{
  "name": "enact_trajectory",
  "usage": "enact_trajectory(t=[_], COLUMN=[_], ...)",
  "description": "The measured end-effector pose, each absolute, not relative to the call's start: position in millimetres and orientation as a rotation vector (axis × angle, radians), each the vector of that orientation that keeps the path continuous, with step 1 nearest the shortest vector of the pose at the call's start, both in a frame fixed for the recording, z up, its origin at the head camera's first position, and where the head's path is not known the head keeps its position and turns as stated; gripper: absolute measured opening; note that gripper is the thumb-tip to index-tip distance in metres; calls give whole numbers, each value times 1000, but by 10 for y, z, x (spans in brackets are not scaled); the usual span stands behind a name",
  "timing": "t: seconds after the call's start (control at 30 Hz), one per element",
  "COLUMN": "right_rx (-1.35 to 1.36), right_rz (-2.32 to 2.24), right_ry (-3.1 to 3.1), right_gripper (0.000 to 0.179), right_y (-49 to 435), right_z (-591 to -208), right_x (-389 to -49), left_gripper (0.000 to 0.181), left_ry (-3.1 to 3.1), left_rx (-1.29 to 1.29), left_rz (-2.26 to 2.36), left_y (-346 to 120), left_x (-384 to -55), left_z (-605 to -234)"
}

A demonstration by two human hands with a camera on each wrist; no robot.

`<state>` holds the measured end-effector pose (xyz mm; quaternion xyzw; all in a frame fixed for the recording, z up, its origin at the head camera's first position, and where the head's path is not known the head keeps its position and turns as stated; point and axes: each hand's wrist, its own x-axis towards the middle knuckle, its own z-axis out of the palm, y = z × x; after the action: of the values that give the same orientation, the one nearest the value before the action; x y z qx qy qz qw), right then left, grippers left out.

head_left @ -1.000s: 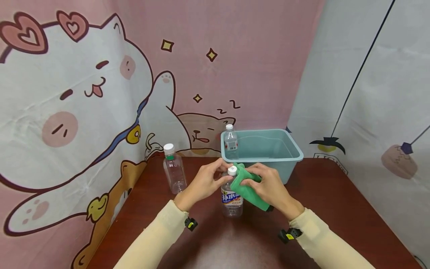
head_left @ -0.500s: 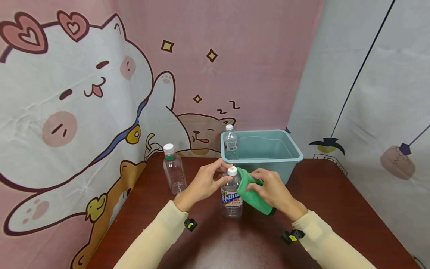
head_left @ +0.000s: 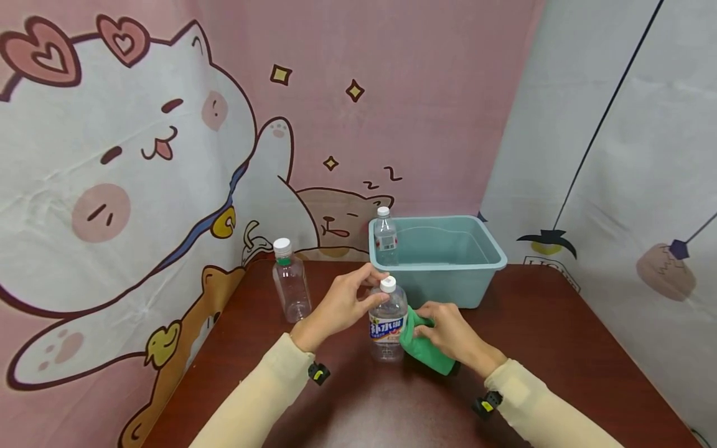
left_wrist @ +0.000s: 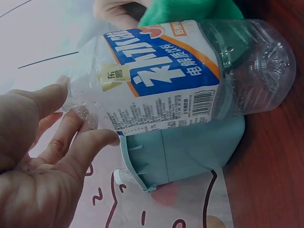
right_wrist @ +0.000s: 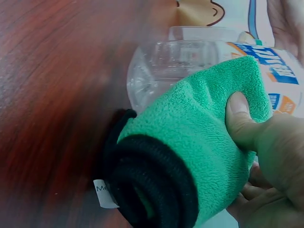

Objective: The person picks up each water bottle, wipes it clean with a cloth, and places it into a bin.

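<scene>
A clear plastic bottle (head_left: 388, 330) with a blue, white and orange label and a white cap stands upright on the table. My left hand (head_left: 350, 297) grips it around the neck and shoulder, as the left wrist view also shows. On the bottle's right side, my right hand (head_left: 454, 333) pinches a folded green cloth (head_left: 426, 348) between thumb and fingers. That cloth (right_wrist: 199, 123) has a black edge and a small white tag, and it lies against the lower label in the right wrist view. The fingers behind the cloth are partly hidden.
Behind the bottle is a light blue plastic bin (head_left: 442, 277), with a white-capped bottle (head_left: 385, 239) upright at its left end. Another clear bottle (head_left: 292, 286), white-capped with a green neck ring, stands to the left on the dark red table (head_left: 549, 348). A printed curtain (head_left: 426, 112) hangs behind.
My right hand has moved the green cloth down the bottle's right side, from near the cap to the label. My left hand keeps its grip at the neck.
</scene>
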<state>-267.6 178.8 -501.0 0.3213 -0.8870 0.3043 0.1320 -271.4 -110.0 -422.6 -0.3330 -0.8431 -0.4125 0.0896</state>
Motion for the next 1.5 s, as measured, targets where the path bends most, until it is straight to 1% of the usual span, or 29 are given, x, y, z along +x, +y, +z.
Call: enact_trajectory(t=[0.17, 0.33, 0.63, 0.9, 1.13, 1.27, 1.5], right_rx=[964, 983, 1029, 1041, 986, 955, 894], right_rz=[801, 764, 779, 808, 865, 910, 978], right_ry=[-2585, -2631, -2747, -2720, -2697, -2680, -2618], right_gripper=[30, 29, 15, 18, 22, 24, 24], right_y=[1772, 1765, 1746, 1726, 1758, 1783, 1793], right_z=[-5086, -5184, -5289, -5282, -5329, -5295, -5074], right_x=[-2708, -2728, -2754, -2765, -2726, -2704, -2656], left_gripper=[32, 31, 31, 31, 31, 32, 29], left_ry=[-2509, -2522, -2512, -2500, -2523, -2525, -2509], left_rx=[-983, -973, -981, -985, -966, -965, -977], left_rz=[-1240, -1246, -1220, -1210, -1241, -1238, -1218], left_y=[-1103, -1097, -1091, -1097, -1080, -1077, -1079], left_x=[-2715, -2719, -2709, -2705, -2695, -2696, -2707], left_z=[-4212, -4215, -4200, -4182, -4203, -4207, -4202])
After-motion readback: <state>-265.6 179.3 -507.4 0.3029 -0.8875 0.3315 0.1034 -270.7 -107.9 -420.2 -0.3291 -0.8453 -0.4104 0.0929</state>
